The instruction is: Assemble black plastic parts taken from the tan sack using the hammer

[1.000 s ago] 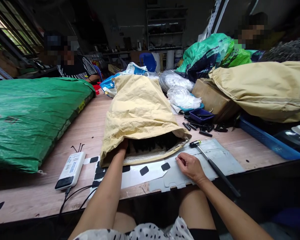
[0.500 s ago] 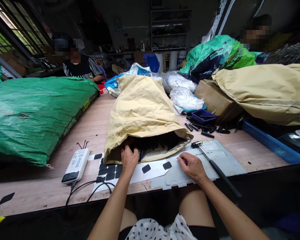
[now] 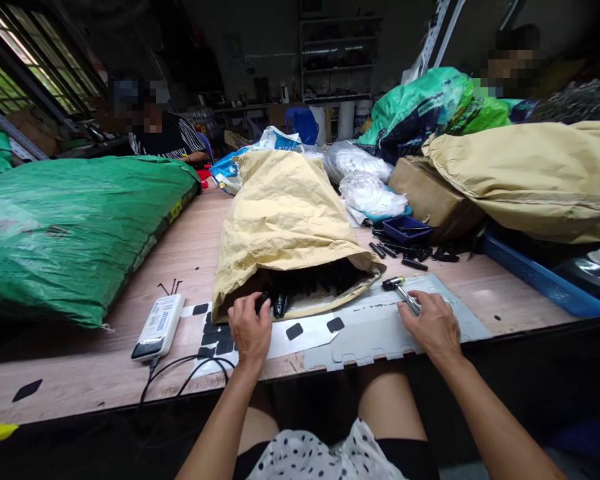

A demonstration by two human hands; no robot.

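Observation:
A tan paper sack [image 3: 285, 207] lies with its mouth facing me, and black parts [image 3: 281, 305] show inside the opening. At the left of that mouth is my left hand [image 3: 250, 327], its fingers closed on a small black part [image 3: 261, 302] of a kind I cannot make out. My right hand [image 3: 433, 323] is closed around the handle of a hammer [image 3: 394, 283]. The hammer's small head rests above a grey flattened board [image 3: 365, 340], pointing left; most of its dark handle is hidden under my hand.
A white power bank [image 3: 157, 327] with a black cable lies left, beside a big green sack [image 3: 80, 233]. Loose black parts [image 3: 415, 265] and a purple tray [image 3: 407, 228] are at right, near a blue crate [image 3: 530, 280]. Two people [image 3: 167, 137] are further back.
My left hand has drawn back out of the sack mouth with a black part. My right hand has moved right, from the board onto the hammer handle.

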